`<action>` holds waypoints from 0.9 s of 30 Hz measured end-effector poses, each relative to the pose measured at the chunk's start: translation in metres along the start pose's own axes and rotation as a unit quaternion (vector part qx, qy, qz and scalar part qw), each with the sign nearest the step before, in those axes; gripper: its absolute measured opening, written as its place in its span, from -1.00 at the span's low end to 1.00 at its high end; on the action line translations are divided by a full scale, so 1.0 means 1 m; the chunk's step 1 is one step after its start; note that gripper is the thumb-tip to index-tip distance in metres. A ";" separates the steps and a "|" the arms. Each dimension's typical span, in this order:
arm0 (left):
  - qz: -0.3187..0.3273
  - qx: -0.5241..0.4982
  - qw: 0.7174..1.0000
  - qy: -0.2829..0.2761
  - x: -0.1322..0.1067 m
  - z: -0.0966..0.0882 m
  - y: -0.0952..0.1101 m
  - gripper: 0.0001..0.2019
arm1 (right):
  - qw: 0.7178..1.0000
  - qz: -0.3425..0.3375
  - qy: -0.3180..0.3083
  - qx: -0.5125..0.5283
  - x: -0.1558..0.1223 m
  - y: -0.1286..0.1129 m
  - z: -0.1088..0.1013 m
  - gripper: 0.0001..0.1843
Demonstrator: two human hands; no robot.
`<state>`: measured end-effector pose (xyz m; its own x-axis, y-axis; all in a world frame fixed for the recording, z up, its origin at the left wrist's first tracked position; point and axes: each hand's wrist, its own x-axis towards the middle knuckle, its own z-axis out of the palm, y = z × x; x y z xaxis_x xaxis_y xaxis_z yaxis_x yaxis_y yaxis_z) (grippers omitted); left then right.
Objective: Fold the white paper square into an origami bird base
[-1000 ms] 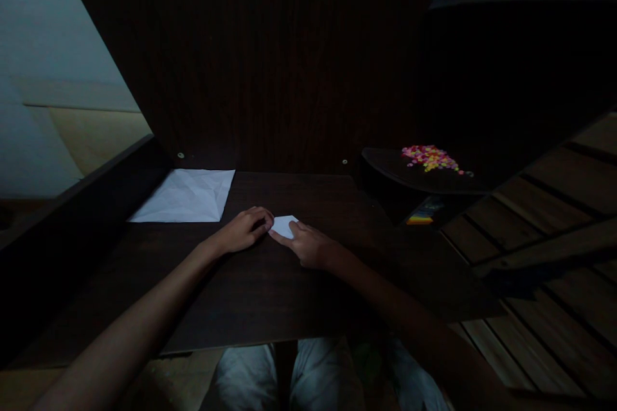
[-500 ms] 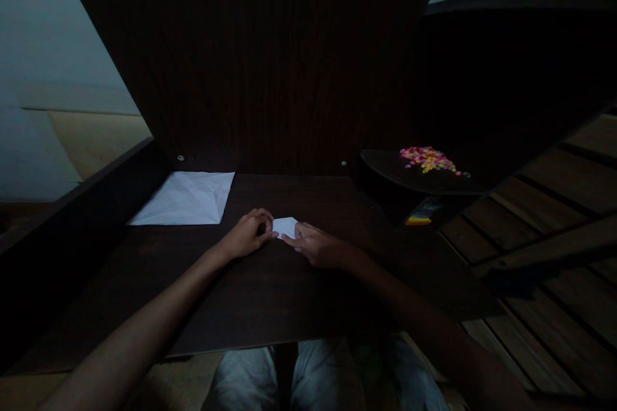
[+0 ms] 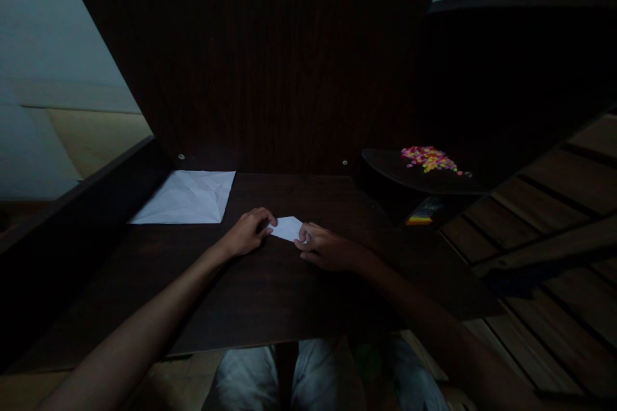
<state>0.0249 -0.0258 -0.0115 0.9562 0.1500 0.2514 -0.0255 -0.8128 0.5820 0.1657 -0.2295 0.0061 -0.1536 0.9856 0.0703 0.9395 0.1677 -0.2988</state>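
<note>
A small folded piece of white paper (image 3: 286,228) lies at the middle of the dark wooden desk (image 3: 270,302), between my two hands. My left hand (image 3: 248,231) pinches its left end between thumb and curled fingers. At its right end, my right hand (image 3: 321,246) grips the edge with bent fingers, covering that corner. A larger creased sheet of white paper (image 3: 186,197) lies flat at the back left, apart from both hands.
On a small corner shelf (image 3: 385,164) at the right is a pile of colourful small pieces (image 3: 429,158). Below it sits a yellow-edged item (image 3: 419,220). A low side board (image 3: 87,205) borders the desk's left, and a tall dark panel (image 3: 265,64) stands behind.
My right hand has shifted slightly right, its fingers curling around the folded paper's right end. More of the paper shows between my hands. The left hand has barely moved.
</note>
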 end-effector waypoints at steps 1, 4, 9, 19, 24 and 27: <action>0.013 -0.006 1.000 -0.005 0.000 0.000 -0.001 -0.86 | 1.000 0.005 0.003 0.018 -0.001 0.001 -0.002 -0.83; 0.041 -0.016 0.999 -0.015 -0.001 0.000 -0.002 -0.85 | 0.994 0.038 -0.007 0.100 -0.003 0.007 -0.011 -0.83; 0.057 -0.024 0.998 -0.009 -0.002 0.002 -0.001 -0.80 | 0.970 0.102 0.073 0.209 0.004 0.017 -0.025 -0.79; 0.024 -0.027 0.999 0.022 0.000 0.004 -0.004 -0.81 | 0.965 0.158 0.127 0.167 0.037 0.020 0.005 -0.77; 0.037 -0.034 0.998 0.039 0.000 0.007 -0.005 -0.83 | 0.964 0.166 0.130 0.161 0.038 0.021 0.018 -0.75; 0.050 -0.029 0.996 0.075 0.000 0.006 -0.003 -0.80 | 0.963 0.179 0.152 0.133 0.035 0.018 0.021 -0.68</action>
<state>0.0269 -0.0263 -0.0179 0.8938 0.1558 0.4206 -0.1390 -0.7952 0.5901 0.1711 -0.1914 -0.0170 0.3005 0.9364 0.1813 0.7973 -0.1423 -0.5866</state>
